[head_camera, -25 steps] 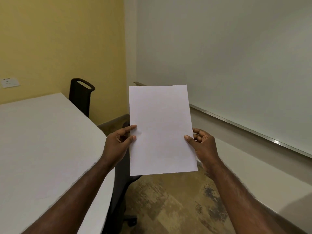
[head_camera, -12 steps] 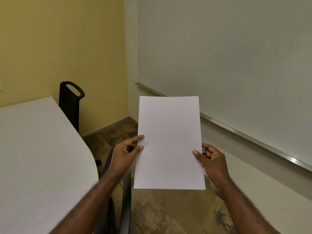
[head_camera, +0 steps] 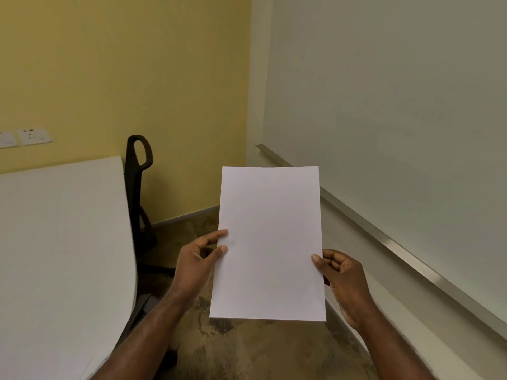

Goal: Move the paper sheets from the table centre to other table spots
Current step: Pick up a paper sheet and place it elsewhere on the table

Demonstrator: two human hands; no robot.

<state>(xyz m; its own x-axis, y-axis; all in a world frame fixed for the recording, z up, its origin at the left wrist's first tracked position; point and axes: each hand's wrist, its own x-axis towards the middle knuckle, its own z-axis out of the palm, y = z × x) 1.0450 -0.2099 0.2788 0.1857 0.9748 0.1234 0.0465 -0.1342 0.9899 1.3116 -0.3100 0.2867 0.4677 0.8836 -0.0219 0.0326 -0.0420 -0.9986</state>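
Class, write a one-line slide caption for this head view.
Both hands, left hand and right hand, hold a blank paper sheet beside the table.

i'm in a small office meeting room: a big whiteboard with a metal tray rail fills the wall on my right, a black office chair sits by the pale surface, wall sockets dot the yellow wall.

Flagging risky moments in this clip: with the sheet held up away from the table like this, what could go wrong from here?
1. The paper sheet is pinched only at its side edges by the left hand and right hand; it could sag, crease or slip.
2. It hangs over the floor, not the table, so a dropped sheet lands off target.
3. The chair beside the table edge may snag it.
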